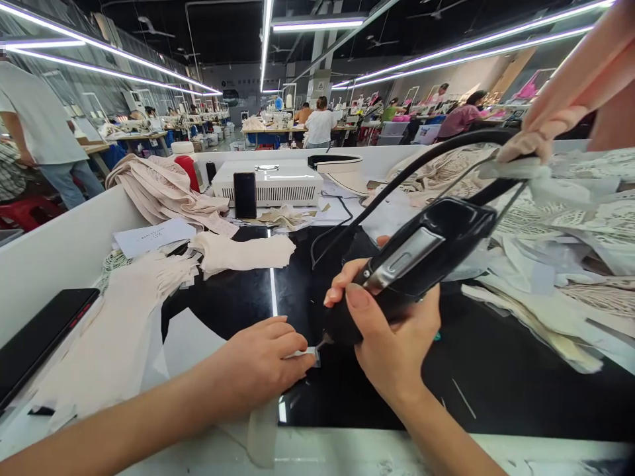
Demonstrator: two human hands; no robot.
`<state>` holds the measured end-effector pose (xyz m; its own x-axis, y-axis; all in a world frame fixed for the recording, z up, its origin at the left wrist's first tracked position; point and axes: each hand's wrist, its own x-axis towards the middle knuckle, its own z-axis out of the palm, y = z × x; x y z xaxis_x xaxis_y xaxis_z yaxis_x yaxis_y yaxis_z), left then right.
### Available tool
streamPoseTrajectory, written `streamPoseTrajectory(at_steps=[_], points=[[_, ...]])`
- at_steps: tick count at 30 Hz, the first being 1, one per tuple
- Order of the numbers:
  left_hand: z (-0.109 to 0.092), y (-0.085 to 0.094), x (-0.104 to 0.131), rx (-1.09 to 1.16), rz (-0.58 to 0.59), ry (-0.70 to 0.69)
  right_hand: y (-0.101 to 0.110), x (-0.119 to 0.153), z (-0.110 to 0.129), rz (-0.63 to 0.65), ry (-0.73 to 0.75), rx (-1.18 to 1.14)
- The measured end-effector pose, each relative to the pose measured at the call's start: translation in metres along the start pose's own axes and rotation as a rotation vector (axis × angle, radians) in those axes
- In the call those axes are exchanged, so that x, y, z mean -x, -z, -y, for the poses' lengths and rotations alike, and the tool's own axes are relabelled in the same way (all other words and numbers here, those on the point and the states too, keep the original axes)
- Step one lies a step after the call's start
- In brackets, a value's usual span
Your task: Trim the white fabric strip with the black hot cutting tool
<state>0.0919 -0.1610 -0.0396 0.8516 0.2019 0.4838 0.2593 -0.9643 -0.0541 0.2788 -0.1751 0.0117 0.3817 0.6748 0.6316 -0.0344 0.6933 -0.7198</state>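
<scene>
My right hand [397, 330] is wrapped round a black corded hand tool [421, 244] with a silver lever along its side. The tool tilts down to the left, and its narrow metal tip meets a small pale piece near my left fingertips. Fingers closed, my left hand [262, 357] holds a pale fabric strip [262, 430] against the black work surface [317, 396]. This strip hangs below the hand over the table's front edge; its middle is hidden by the hand. A white sheet [191, 340] lies beside my left wrist.
Cream fabric pieces [243, 254] lie ahead, with a larger stack [119, 311] on the left. A black phone [44, 330] rests at far left. A white vented box [270, 182] stands behind. Fabric heaps [570, 251] cover the right. The tool's cable [397, 178] arches upward.
</scene>
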Motion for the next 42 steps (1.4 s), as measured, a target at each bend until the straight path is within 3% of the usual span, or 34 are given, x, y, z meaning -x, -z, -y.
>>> streamPoseTrajectory(at_steps=[16,26,42], points=[[-0.003,-0.009,0.004,-0.028,0.023,0.074,0.002,0.0,0.0,0.013,0.003,-0.005],[0.001,-0.016,0.01,-0.036,0.019,0.081,-0.002,-0.001,0.001,-0.044,-0.018,-0.039],[0.0,-0.015,0.007,-0.031,0.033,0.077,-0.001,-0.002,0.003,-0.035,-0.013,-0.011]])
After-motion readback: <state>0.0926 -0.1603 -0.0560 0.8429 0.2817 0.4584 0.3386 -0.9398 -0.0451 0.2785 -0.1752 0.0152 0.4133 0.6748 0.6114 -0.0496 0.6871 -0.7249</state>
